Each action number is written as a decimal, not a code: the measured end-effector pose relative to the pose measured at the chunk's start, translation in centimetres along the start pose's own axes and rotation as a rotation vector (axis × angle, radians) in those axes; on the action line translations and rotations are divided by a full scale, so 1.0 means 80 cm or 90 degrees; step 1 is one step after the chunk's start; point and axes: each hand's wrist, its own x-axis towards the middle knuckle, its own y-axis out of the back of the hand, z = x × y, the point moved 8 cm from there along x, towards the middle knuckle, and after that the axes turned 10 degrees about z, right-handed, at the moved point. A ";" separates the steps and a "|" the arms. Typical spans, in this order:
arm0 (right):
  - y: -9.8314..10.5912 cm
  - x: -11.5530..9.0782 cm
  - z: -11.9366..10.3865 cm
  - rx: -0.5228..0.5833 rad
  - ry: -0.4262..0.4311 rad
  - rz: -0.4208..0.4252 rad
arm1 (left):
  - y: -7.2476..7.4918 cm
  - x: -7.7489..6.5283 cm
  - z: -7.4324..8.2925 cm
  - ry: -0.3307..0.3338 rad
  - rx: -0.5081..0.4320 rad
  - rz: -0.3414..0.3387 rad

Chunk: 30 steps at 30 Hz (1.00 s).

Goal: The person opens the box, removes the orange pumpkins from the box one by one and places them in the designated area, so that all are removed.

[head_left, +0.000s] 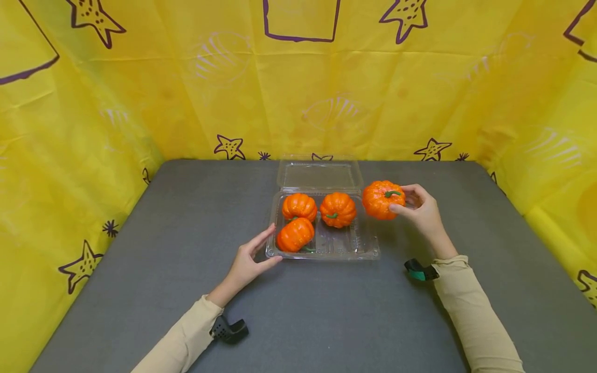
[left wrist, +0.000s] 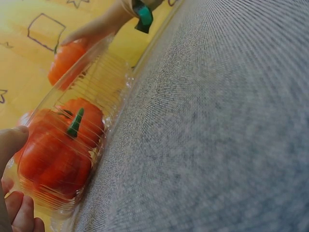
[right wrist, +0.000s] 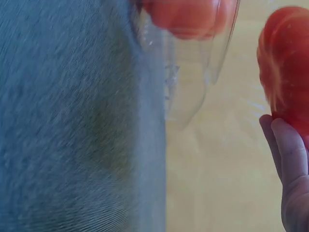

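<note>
In the head view my right hand [head_left: 426, 217] holds a small orange pumpkin [head_left: 380, 199] with a green stem, thumb on the near side and fingers behind. The pumpkin is up beside the right end of a clear plastic clamshell container [head_left: 326, 256]. Inside the container, two pumpkins lie on the left, one at the back [head_left: 299, 206] and one in front [head_left: 295, 235] tipped on its side. A third pumpkin [head_left: 338, 210] sits at the back, right of them. My left hand [head_left: 244, 264] rests at the container's front left corner, fingers extended along the side, thumb at the front rim.
The container's clear lid [head_left: 319, 175] is folded back behind it. Everything stands on a dark grey table [head_left: 326, 321]. A yellow curtain [head_left: 298, 93] with starfish drawings hangs behind and at both sides. Each wrist wears a black camera mount [head_left: 228, 330].
</note>
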 end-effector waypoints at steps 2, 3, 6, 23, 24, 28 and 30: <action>0.004 0.002 0.008 -0.004 -0.006 0.007 | -0.001 0.000 0.002 0.005 0.002 -0.001; 0.006 0.002 0.013 -0.009 -0.011 0.011 | -0.001 0.001 0.006 0.005 0.004 -0.002; 0.013 0.004 0.025 -0.023 -0.023 0.024 | -0.003 0.003 0.020 0.002 0.012 -0.004; 0.026 0.009 0.052 -0.078 -0.035 0.036 | -0.006 0.006 0.042 -0.072 0.007 -0.025; 0.026 0.009 0.053 -0.082 -0.035 0.035 | -0.006 0.006 0.042 -0.071 0.006 -0.024; 0.027 0.009 0.055 -0.104 -0.037 0.030 | -0.005 0.007 0.041 -0.068 0.005 -0.019; 0.027 0.010 0.058 -0.122 -0.038 0.025 | -0.005 0.006 0.041 -0.067 0.002 -0.018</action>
